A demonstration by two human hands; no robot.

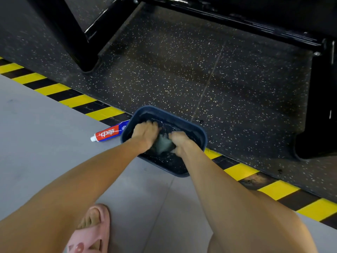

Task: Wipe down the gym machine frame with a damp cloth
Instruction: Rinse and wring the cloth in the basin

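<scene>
— How do my arms sit?
— Both stretched forward and down, close together.
— Hands?
— I see the left hand [145,133] and right hand [179,143] knuckles up, fingers curled, gripping the cloth [163,143].

My left hand [145,133] and right hand [179,141] grip the cloth [163,144] down inside the basin [164,115], walled in on all sides and open only above. A toothpaste tube [109,133] lies just beside the basin's left wall. Beyond, the speckled mat [182,70] lies open between the machine's slanted leg [73,37] on the left and its upright [319,106] on the right. A crossbar [237,17] closes the far end.
</scene>
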